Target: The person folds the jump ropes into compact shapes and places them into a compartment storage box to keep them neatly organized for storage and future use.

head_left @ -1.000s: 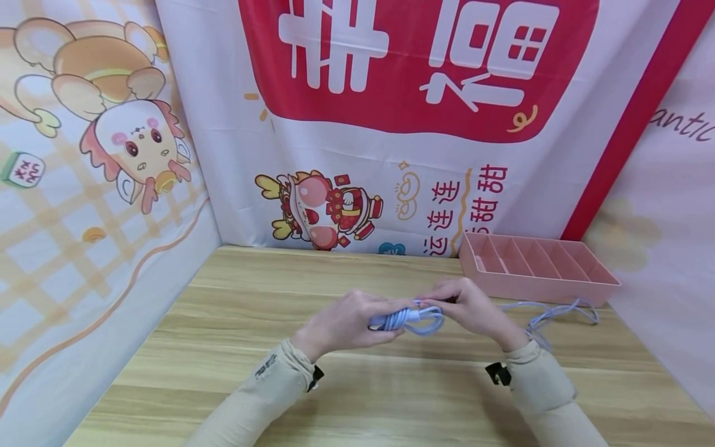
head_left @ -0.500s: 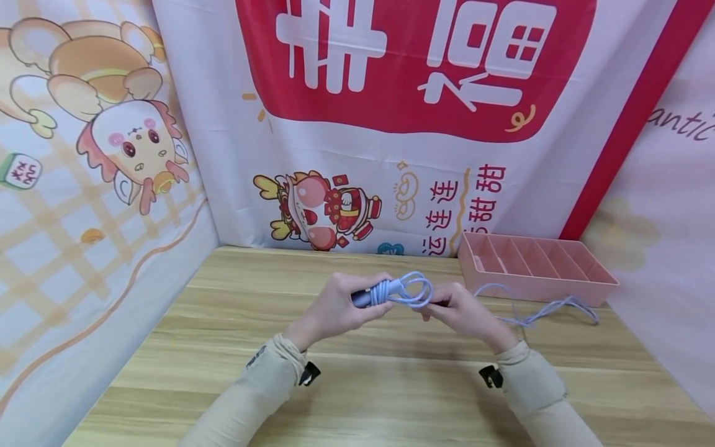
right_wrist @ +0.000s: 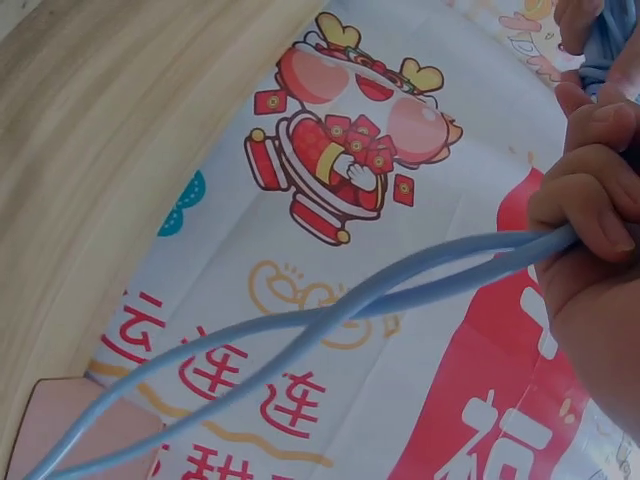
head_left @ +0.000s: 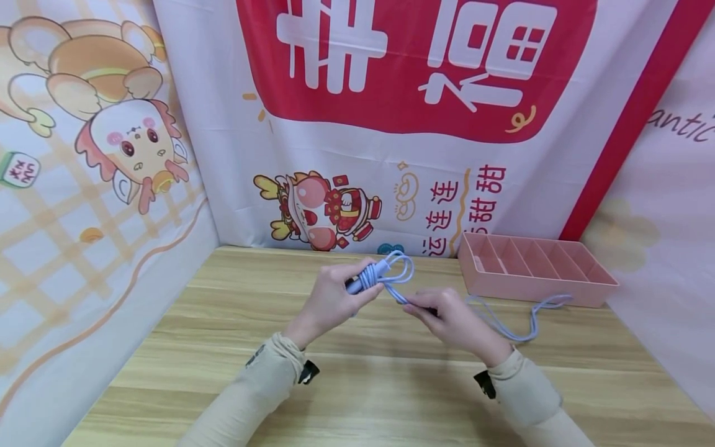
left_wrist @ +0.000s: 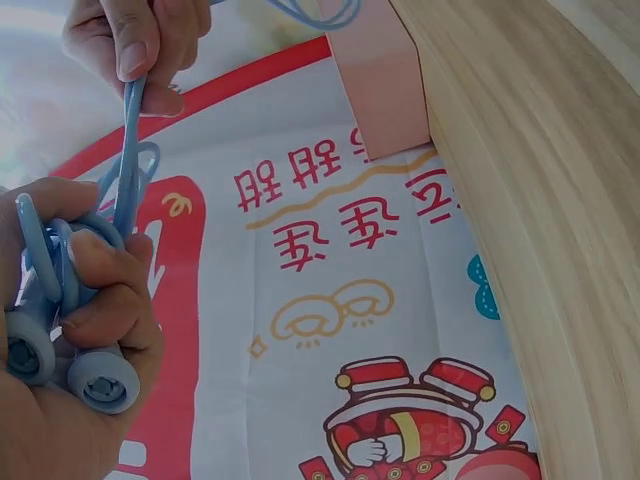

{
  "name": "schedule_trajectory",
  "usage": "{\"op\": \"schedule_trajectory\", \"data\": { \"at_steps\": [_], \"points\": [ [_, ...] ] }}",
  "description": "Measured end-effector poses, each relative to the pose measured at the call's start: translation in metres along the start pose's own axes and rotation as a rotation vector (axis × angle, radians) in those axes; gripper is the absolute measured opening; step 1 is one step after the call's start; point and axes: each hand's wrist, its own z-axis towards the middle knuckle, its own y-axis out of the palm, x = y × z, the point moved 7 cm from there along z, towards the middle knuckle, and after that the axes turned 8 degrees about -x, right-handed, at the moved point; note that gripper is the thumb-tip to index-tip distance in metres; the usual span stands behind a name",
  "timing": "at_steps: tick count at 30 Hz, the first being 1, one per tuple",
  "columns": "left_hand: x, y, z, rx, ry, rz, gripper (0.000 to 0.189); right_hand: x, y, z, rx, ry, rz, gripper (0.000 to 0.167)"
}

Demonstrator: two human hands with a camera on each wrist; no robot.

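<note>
The left hand [head_left: 329, 298] grips a bundle of light blue rope [head_left: 367, 277], fingers and thumb curled round it, and the right hand [head_left: 455, 316] pinches the rope's doubled strands between thumb and fingers. Both hands are raised over the wooden table [head_left: 357, 397], near each other but apart, with a short stretch of rope running between them.

In the left wrist view, two handles [left_wrist: 104, 379] lie side by side in the left palm, their round ends facing the camera. The rope is wound around them in several turns. A loop [head_left: 399, 267] sticks out from the far end of the bundle, beyond the left fingertips.

Past the right hand, two loose strands trail toward the pink box [head_left: 539, 288], crossing each other in the right wrist view, and bend back just in front of it. The box stands at the far right of the table, its top open and divided into narrow compartments. Behind it hangs a white banner [head_left: 335, 146] with a large red patch. Beige sleeves [head_left: 262, 379] cover both forearms.
</note>
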Motion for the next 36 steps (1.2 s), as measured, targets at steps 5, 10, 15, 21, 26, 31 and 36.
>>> {"op": "schedule_trajectory", "data": {
  "at_steps": [5,10,15,21,26,31,36],
  "points": [
    [-0.004,0.004,0.0,-0.032,-0.068,0.022,0.038,-0.007,-0.001,0.0,0.014,-0.021,-0.073,0.013],
    [-0.009,0.007,-0.001,-0.07,-0.129,0.018,0.038,-0.012,0.0,0.001,0.018,0.026,-0.165,0.013],
    [-0.007,0.006,0.0,-0.061,-0.144,0.024,0.033,-0.014,-0.001,0.001,0.059,0.116,-0.331,0.012],
    [-0.004,0.006,-0.001,-0.039,-0.138,0.017,0.032,-0.017,0.0,0.0,0.091,0.1,-0.453,0.011],
    [-0.003,0.006,-0.001,-0.033,-0.118,0.034,0.036,-0.019,0.004,0.002,0.04,0.062,-0.378,0.007],
    [-0.001,0.01,-0.001,-0.082,-0.075,0.106,0.043,-0.016,0.007,0.003,-0.042,0.082,-0.182,0.019],
    [0.001,0.016,0.0,-0.149,-0.024,0.194,0.041,-0.015,0.008,0.003,-0.047,0.125,-0.116,0.021]
  ]
}}
